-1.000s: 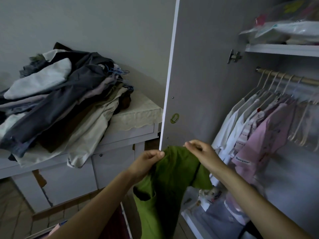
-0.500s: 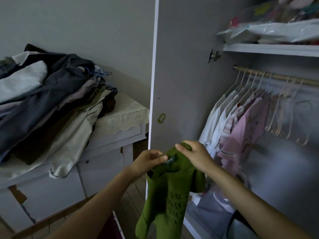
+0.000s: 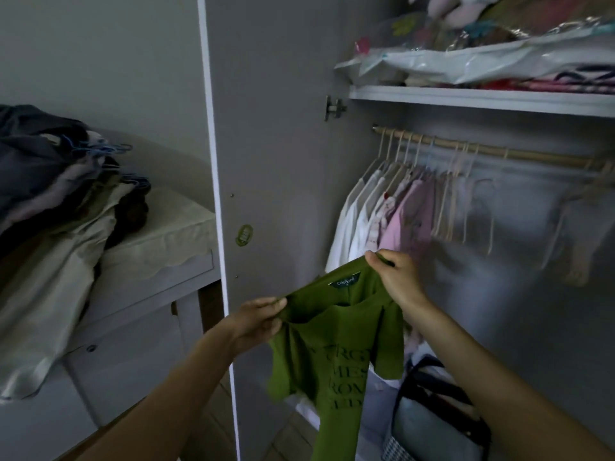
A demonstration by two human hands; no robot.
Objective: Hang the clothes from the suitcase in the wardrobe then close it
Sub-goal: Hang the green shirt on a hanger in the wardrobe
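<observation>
Shirt: green shirt [image 3: 336, 354], stretched between both hands at its neckline
Left hand [image 3: 258, 319]: pinches the collar's left edge
Right hand [image 3: 394, 277]: grips the right shoulder, higher up
Rail [image 3: 482, 151]: above the right hand, hangers on it

left hand [image 3: 258, 319] and right hand [image 3: 394, 277] each pinch a shoulder of the green t-shirt [image 3: 329, 354], stretched between them, collar label up. open wardrobe door [image 3: 276, 161] behind left hand; hanging clothes [image 3: 382, 211] on rail [image 3: 492, 154] above right hand.

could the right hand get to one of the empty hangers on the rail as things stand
Probably not yet: the right hand grips the green shirt. The path up to the empty hangers looks clear, though.
</observation>
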